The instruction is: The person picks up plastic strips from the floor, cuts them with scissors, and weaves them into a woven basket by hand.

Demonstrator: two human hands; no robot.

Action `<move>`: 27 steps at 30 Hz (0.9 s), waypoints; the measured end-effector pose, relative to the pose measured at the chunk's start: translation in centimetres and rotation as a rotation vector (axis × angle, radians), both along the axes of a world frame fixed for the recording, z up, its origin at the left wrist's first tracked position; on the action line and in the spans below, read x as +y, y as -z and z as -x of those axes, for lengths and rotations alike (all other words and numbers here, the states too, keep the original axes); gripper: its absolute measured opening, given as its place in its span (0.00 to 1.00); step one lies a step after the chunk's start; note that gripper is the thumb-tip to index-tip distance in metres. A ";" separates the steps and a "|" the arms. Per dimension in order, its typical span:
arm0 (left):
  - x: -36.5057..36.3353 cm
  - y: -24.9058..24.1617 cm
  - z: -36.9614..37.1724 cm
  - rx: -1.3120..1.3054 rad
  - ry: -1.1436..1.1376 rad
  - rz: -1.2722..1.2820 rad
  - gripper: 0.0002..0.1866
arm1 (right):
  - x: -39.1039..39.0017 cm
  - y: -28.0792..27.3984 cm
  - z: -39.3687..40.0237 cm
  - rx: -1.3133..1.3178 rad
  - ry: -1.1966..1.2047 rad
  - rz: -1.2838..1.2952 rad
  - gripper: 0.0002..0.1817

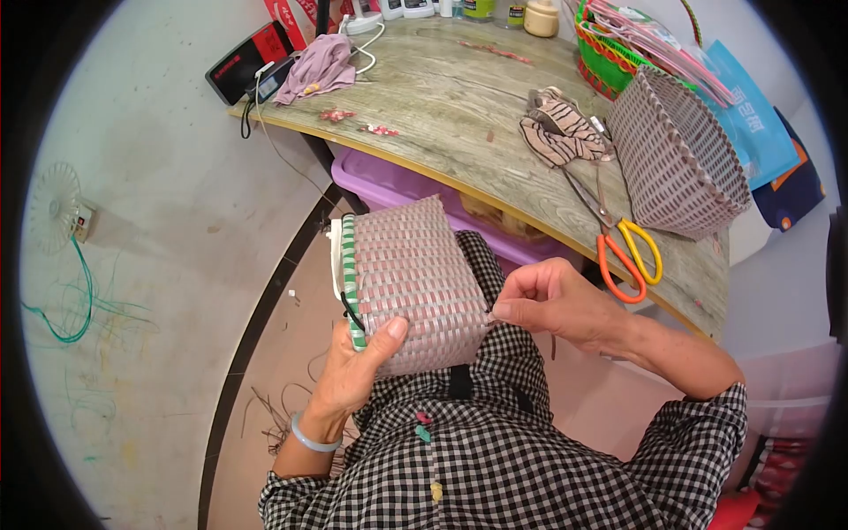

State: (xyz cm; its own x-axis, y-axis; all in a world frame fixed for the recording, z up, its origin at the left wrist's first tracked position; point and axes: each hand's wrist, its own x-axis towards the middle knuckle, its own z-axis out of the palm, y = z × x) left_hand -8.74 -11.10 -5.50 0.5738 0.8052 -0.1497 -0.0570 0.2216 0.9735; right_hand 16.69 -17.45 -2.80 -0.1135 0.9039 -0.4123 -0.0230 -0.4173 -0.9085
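A woven basket (pixel 415 274) in grey and pink-brown strips lies tilted on its side above my lap. Its rim, at the left, is trimmed with green and white wrapping (pixel 350 265), and a white handle (pixel 336 256) and a black cord show there. My left hand (pixel 358 362) grips the basket at the lower rim, thumb on the woven side. At the basket's right lower corner, the thumb and forefinger of my right hand (pixel 561 305) are pinched together. What sits between those fingertips is too small to make out.
On the wooden table (pixel 424 88) lie scissors (pixel 609 221) with orange and yellow handles, a striped cloth (pixel 561 128) and a pink cloth (pixel 318 69). A second woven basket (pixel 676 159) stands at the right. Beneath is a purple bin (pixel 380 181); loose strips (pixel 274 420) litter the floor.
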 end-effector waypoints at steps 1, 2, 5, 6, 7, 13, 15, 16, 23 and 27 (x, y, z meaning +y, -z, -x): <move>0.0 -0.1 0.0 0.009 0.005 -0.002 0.21 | 0.0 -0.1 0.0 -0.009 -0.011 -0.017 0.06; 0.0 -0.1 0.0 0.017 0.007 -0.016 0.21 | 0.0 0.1 0.0 -0.004 -0.008 -0.017 0.06; -0.1 0.0 0.0 0.034 0.006 -0.055 0.22 | -0.1 0.7 0.1 0.016 0.008 -0.020 0.06; -0.1 0.0 0.0 0.034 0.000 -0.064 0.22 | -0.2 0.8 0.1 0.025 0.016 -0.023 0.06; -0.2 0.1 0.0 0.034 -0.006 -0.073 0.22 | -0.3 0.9 0.2 0.036 0.024 -0.026 0.06; -0.5 0.4 0.1 0.048 -0.022 -0.143 0.20 | -0.6 1.8 0.8 0.103 0.120 0.008 0.07; -0.5 0.4 0.1 0.053 -0.015 -0.165 0.20 | -0.6 1.6 0.9 0.131 0.138 0.033 0.07; -0.5 0.4 0.2 0.056 -0.012 -0.175 0.20 | -0.5 1.5 1.0 0.145 0.148 0.046 0.07; -0.6 0.5 0.5 0.049 -0.007 -0.193 0.20 | -0.4 2.0 1.1 0.042 0.100 -0.056 0.08; -0.6 0.6 0.6 0.045 -0.022 -0.191 0.19 | -0.5 2.5 1.1 -0.024 0.058 -0.158 0.09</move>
State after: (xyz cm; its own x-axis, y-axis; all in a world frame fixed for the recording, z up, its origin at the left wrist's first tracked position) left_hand -9.35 -11.73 -6.08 0.5516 0.8339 -0.0184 -0.0152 0.0321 0.9994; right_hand 15.60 -17.91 -5.33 -0.0513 0.9624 -0.2669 -0.0204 -0.2682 -0.9631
